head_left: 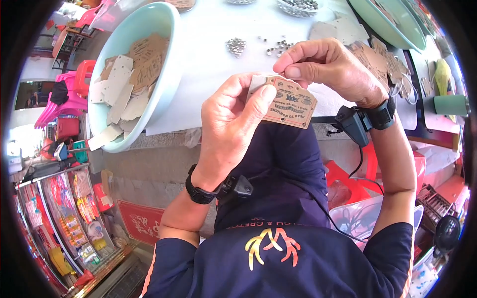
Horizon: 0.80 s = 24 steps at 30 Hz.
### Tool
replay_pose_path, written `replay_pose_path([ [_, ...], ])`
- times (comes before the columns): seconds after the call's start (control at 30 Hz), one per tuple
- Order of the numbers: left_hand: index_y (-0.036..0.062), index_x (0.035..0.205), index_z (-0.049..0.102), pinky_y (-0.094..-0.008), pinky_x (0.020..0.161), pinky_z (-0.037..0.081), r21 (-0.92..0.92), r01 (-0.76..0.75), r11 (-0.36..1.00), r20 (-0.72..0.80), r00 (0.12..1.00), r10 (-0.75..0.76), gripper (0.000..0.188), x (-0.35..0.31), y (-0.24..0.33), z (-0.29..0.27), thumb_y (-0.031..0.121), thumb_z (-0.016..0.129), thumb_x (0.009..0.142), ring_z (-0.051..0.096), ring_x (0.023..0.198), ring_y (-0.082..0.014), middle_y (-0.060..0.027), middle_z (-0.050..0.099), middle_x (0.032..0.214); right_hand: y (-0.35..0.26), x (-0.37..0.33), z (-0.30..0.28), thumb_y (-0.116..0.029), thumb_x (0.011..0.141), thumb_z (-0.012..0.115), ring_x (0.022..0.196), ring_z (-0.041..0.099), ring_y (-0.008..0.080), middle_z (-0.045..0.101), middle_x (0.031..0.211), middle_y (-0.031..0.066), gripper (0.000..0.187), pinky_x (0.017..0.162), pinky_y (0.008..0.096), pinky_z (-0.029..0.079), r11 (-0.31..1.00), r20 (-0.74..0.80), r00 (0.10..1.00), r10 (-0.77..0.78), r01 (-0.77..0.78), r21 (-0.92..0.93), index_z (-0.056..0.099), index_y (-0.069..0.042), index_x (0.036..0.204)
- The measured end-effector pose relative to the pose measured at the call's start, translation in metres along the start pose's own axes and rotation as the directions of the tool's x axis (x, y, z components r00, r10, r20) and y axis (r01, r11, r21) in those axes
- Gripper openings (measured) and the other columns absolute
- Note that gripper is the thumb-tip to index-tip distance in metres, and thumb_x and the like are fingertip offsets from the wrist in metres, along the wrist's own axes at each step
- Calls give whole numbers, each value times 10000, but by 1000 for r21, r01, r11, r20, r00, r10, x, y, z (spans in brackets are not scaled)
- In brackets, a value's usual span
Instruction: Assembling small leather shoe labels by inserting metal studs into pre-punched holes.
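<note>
My left hand (226, 119) grips a printed brown cardboard tag (293, 107) with cut corners, its thumb lying flat on the printed face. A pale grey-white piece shows behind the tag at its upper left corner. My right hand (330, 67) is pinched, thumb and index fingertips together, right at the tag's upper edge. Whatever sits between those fingertips is too small to make out. Beyond the hands, a small heap of silver metal pieces (236, 46) lies on the white tabletop (203, 64), with several loose round metal pieces (279, 46) to its right.
A pale green basin (171, 74) of cardboard tags stands at the left, another green basin (392, 25) at the far right. Stacked tags (370, 62) lie beyond my right wrist. A clear bowl (300, 7) of metal pieces sits at the back. A cable hangs by my right arm.
</note>
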<state>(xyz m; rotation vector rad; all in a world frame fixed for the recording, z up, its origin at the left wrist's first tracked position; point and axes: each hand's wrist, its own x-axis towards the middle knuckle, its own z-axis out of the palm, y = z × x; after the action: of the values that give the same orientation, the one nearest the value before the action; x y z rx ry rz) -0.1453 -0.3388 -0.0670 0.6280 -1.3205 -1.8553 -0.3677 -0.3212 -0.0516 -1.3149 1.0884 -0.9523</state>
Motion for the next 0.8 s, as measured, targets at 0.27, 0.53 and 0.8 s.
replay_pose_path([
  [0.27,-83,1179,582,-242,837,527,107,-51,993,61,997,44,244,4,3,26,-1,573,948,632,954,-116,-106,661,1047,1,-18,-13,-69,892,664,851,611,47,669,946,4,317,767,211,488,989,104,993,-57,42,139,606,-16,1199],
  [0.53,-50,1192,606,-229,830,515,294,-105,950,149,987,63,277,10,-3,22,-27,609,916,621,944,-95,-66,649,1042,-1,-18,-16,26,849,665,847,610,45,662,916,0,556,775,192,470,994,147,984,-100,92,61,462,3,1366],
  [0.8,-32,1186,630,-219,797,509,330,-108,938,181,982,49,295,12,-4,23,-39,635,891,624,920,-91,-46,636,991,1,-20,-19,41,839,682,811,591,37,634,849,-18,680,764,190,453,985,181,976,-119,92,148,370,14,1442],
])
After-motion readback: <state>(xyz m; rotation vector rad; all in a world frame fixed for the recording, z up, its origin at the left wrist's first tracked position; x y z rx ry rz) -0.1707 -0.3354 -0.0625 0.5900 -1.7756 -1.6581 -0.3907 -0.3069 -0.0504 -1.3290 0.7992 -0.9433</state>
